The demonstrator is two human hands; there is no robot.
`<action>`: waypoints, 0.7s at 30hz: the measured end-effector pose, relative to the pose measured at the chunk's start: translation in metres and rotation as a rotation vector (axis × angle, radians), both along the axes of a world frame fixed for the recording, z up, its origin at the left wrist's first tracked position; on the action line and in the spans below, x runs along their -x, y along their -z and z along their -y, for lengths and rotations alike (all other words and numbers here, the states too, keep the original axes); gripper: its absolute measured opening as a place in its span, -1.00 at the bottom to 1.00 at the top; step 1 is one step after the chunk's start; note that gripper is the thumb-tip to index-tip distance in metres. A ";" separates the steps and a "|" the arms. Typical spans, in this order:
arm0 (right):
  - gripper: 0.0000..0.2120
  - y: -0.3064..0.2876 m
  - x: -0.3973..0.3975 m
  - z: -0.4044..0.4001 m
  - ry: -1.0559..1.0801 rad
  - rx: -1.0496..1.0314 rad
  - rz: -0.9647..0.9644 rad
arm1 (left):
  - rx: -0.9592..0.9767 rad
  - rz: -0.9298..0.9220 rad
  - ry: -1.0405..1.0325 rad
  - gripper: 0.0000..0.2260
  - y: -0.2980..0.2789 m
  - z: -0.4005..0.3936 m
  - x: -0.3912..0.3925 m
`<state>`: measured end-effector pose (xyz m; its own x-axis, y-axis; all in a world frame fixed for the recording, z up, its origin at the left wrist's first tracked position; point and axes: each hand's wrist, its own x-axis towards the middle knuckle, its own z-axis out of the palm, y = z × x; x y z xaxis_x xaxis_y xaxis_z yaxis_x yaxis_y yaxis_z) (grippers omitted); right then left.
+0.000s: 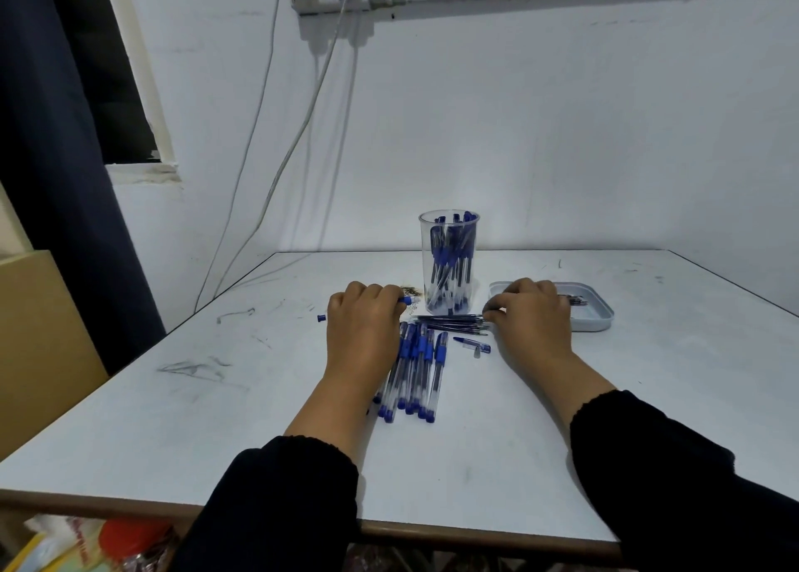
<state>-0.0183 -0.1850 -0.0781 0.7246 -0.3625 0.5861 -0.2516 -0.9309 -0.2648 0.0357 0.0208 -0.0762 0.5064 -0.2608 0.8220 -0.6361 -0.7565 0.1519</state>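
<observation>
- We are judging the pen assembly as roughly midway: the clear cup (449, 264) at the far middle of the tabletop (259, 398) is holding a good batch of finished pens, while a row of barrels (417, 368) is waiting near us
- Our left hand (363, 325) is curling its fingers round one pen (408, 300), whose blue end is poking out to the right; its long axis is running left to right
- Our right hand (532, 316) is curling its fingertips onto the right end of the thin refills (449, 321), seemingly pinching one; they are lying left to right, just in front of the cup
- The barrels are lying near to far, blue end plugs toward us
- A loose cap (473, 345) is lying right of the row, and a shallow tray (605, 327) is sitting at the right, partly behind the right hand
</observation>
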 end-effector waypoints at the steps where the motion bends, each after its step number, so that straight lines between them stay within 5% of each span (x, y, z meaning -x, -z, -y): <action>1: -0.83 0.000 -0.002 -0.001 0.001 0.002 -0.021 | -0.004 -0.004 0.001 -0.98 0.000 0.000 0.000; 7: -0.81 0.000 -0.003 -0.003 -0.003 0.009 -0.092 | -0.018 -0.006 0.009 -0.97 0.000 0.002 0.000; 16: -0.82 -0.006 -0.004 0.020 -0.054 -0.176 0.068 | -0.033 0.004 0.032 -0.98 0.002 0.000 0.001; 21: -0.80 -0.036 -0.005 0.063 -0.057 -0.262 -0.306 | -0.050 0.048 0.083 -0.92 0.002 0.002 0.001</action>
